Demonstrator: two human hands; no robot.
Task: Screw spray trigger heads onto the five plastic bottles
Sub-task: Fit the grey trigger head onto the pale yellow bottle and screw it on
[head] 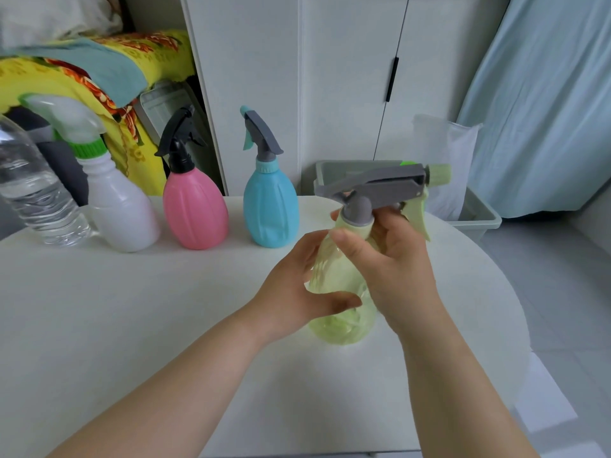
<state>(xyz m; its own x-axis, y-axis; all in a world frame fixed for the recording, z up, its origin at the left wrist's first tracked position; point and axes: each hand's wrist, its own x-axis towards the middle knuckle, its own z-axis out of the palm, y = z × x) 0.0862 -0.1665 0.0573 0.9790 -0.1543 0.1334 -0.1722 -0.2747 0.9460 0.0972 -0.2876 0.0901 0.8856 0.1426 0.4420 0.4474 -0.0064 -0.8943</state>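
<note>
White surface [132,325] under my forearms, round-edged, with a pale wardrobe [330,77] standing behind it.

My right hand [393,259] pinches the trigger head [380,188] at its pale green collar: the thumb lies across the near side and the fingertips wrap round the far side, just under the grey neck. The grey body of the head juts out to the right above this hand, ending in a green nozzle, with the green lever hanging just past my knuckles.

My left hand [297,285] grips the green bottle [340,312] directly below. The thumb crosses the front of its clear, ribbed belly and the fingers curl round behind it. The bottle stands between my two hands, its base down on the surface as far as I can tell.

Beyond my left hand, at the back of the surface, the blue bottle [270,213] stands upright with a grey and teal head on. Just left of that is the pink bottle [195,213] with a black head. Further left is the white bottle [122,209], with a white head and a bright green collar. Touching it at the far left is a clear bottle [36,193], whose top is cut off by the frame edge.

Beyond my right hand, off the surface, a grey bin [479,216] sits on the floor with a pale blue curtain [545,110] behind it. Far off to my left hangs a yellow cloth [66,74].
</note>
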